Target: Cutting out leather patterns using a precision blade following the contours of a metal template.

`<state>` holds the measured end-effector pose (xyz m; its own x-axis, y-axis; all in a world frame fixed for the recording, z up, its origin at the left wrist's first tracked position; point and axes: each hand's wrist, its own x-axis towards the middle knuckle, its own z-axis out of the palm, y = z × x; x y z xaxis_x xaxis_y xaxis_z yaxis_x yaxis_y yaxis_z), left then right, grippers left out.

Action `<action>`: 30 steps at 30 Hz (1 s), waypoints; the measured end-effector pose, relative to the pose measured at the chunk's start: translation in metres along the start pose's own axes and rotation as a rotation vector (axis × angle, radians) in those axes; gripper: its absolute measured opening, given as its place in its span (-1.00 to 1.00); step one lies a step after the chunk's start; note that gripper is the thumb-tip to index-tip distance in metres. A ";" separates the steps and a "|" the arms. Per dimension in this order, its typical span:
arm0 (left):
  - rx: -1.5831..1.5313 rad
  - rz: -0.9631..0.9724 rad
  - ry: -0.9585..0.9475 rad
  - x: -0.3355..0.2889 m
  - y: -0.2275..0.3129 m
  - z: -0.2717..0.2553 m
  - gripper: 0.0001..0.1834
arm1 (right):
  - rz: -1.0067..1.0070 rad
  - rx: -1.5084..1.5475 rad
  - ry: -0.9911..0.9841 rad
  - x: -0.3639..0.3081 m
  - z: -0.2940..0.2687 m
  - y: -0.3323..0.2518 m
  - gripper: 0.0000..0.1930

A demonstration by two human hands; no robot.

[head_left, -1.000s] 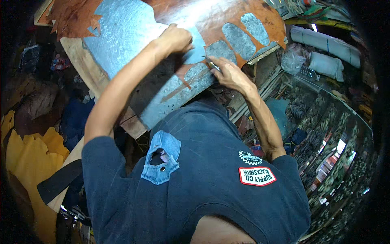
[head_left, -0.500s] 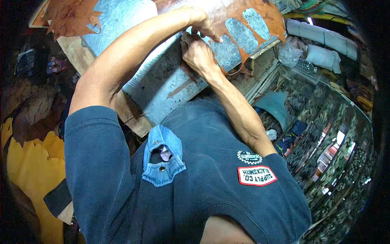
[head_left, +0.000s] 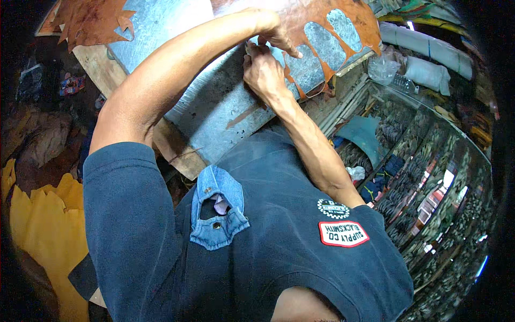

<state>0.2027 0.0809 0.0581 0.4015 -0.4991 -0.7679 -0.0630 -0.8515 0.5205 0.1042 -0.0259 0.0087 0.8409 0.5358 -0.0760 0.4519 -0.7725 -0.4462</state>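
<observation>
Well, up close, a scuffed metal sheet (head_left: pixel 212 121) lies on wooden boards (head_left: pixel 179 153), presumably for firm backing. Beyond, the right hand (head_left: pixel 264 70) is curled inward; I can't tell what it grips. The left hand (head_left: pixel 276 33) arches above, one finger extended, others unclear, perhaps steadying the brown leather hide (head_left: pixel 306 13) spread beyond, its oval openings (head_left: pixel 324 45) baring metal.

The leather (head_left: pixel 312 15) is orange-brown, the worktop (head_left: pixel 214 126) mottled blue-grey.

On my feed: a dark navy short-sleeved shirt (head_left: pixel 263 236), blue denim piece (head_left: pixel 232 232) with metal snaps (head_left: pixel 216 226) at lower centre; lower right, a round emblem (head_left: pixel 333 209) above a red-edged white patch (head_left: pixel 345 234).
</observation>
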 end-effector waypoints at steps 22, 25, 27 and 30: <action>-0.071 0.031 0.055 -0.023 -0.006 0.019 0.04 | -0.051 0.141 -0.012 -0.037 -0.012 0.005 -0.70; -0.007 -0.023 0.118 -0.022 -0.007 0.021 0.04 | -0.061 0.153 -0.023 -0.042 -0.012 0.005 -0.73; -0.001 -0.070 0.160 -0.025 -0.008 0.022 0.02 | -0.063 0.208 0.004 -0.044 -0.014 0.004 -0.74; 0.120 -0.018 0.234 -0.027 -0.035 0.029 -0.15 | -0.059 0.200 -0.043 -0.046 -0.017 0.003 -0.74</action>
<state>0.1678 0.1196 0.0494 0.6031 -0.4452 -0.6619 -0.1562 -0.8796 0.4493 0.0715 -0.0587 0.0264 0.7992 0.5957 -0.0804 0.4287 -0.6586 -0.6184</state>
